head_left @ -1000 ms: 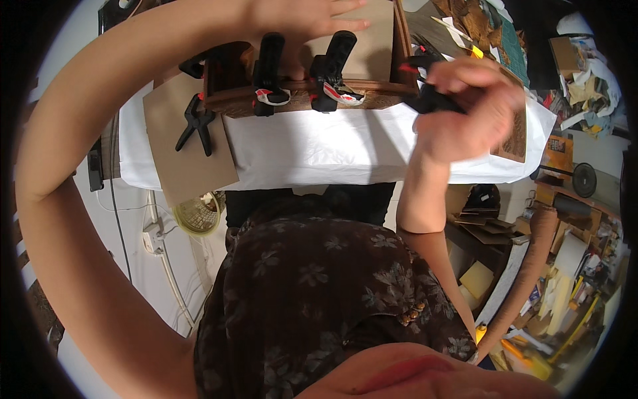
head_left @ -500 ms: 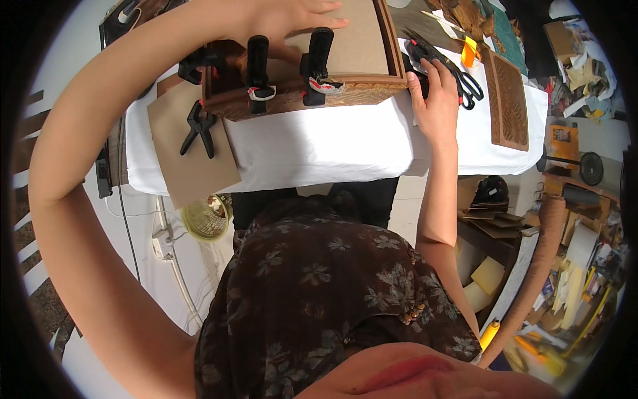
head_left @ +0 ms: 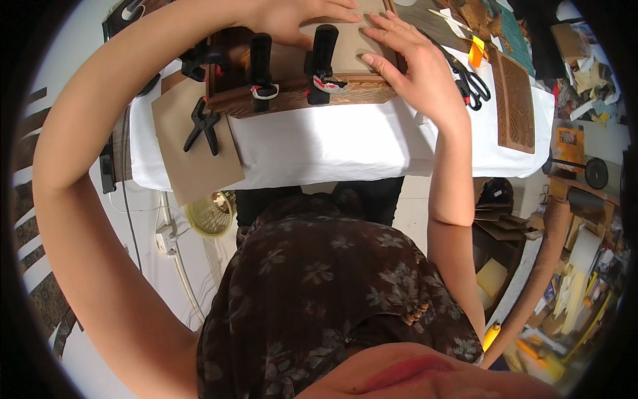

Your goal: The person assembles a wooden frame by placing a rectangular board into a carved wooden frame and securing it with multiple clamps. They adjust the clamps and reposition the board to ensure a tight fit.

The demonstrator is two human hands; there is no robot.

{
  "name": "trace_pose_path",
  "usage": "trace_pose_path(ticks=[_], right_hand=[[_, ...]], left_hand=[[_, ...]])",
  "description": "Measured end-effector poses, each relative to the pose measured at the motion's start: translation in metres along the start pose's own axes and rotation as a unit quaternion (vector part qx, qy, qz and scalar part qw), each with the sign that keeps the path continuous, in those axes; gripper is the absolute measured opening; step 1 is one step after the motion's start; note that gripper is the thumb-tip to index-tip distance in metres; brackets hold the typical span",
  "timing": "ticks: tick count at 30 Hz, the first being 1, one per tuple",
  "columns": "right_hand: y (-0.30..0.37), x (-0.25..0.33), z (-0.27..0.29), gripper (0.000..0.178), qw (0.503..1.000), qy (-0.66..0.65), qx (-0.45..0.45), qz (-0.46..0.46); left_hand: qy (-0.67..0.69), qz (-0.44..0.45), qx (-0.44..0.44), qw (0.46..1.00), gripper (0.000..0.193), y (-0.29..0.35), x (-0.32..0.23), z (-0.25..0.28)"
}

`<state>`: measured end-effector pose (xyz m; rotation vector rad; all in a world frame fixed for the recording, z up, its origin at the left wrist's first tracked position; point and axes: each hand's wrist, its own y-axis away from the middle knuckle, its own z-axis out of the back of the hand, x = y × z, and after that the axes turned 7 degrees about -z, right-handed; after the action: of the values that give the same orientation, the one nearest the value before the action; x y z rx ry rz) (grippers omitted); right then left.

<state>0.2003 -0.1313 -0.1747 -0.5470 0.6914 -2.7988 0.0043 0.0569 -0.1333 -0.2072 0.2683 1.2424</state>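
Note:
A brown patterned box [head_left: 372,92] stands on the white-covered table, with a flat tan board [head_left: 349,56] inside it. Two black spring clamps, a left one [head_left: 261,60] and a right one [head_left: 324,53], grip its near wall. My left hand [head_left: 292,16] lies over the far part of the box, fingers stretched across the board. Over the box's right side reaches my right hand [head_left: 419,70], fingers spread, at the board's right edge; whether it touches cannot be told. Neither hand grips anything.
A loose black spring clamp [head_left: 201,126] rests on a tan card [head_left: 199,169] at the table's left. Black-handled scissors [head_left: 473,90], an orange strip [head_left: 476,52] and a brown carved panel [head_left: 515,100] lie on the right. A yellow-green basket [head_left: 211,216] stands below the table.
My right hand has moved from the table beside the box, near the scissors, up and left over the box's right side. My left hand stays over the board.

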Motion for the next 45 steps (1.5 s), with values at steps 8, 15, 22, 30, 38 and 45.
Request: trace_pose_path(ticks=[8,15,22,30,38,45], right_hand=[[-0.025,0.018,0.022,0.056,0.981,-0.176,0.068,-0.038],[-0.024,0.084,-0.022,0.046,0.954,-0.283,-0.096,0.005],[-0.006,0.063,0.032,0.044,0.886,-0.376,-0.270,0.015],[0.063,-0.087,0.004,0.095,0.932,0.186,-0.052,-0.306],[-0.014,0.074,-0.003,0.033,0.921,-0.304,-0.237,-0.051],[-0.051,0.139,-0.078,0.018,0.877,-0.440,-0.187,-0.047]], left_hand=[[0.112,0.027,0.032,0.993,0.064,-0.008,-0.014,0.014],[0.107,0.015,0.056,0.993,0.063,-0.004,-0.015,0.015],[-0.043,-0.010,0.004,0.999,0.077,0.004,0.001,-0.003],[-0.047,0.010,0.037,0.998,0.078,-0.011,0.004,0.000],[0.158,0.065,0.029,0.985,0.073,0.006,0.000,-0.004],[0.078,0.073,0.010,0.994,0.049,-0.002,0.002,0.002]])
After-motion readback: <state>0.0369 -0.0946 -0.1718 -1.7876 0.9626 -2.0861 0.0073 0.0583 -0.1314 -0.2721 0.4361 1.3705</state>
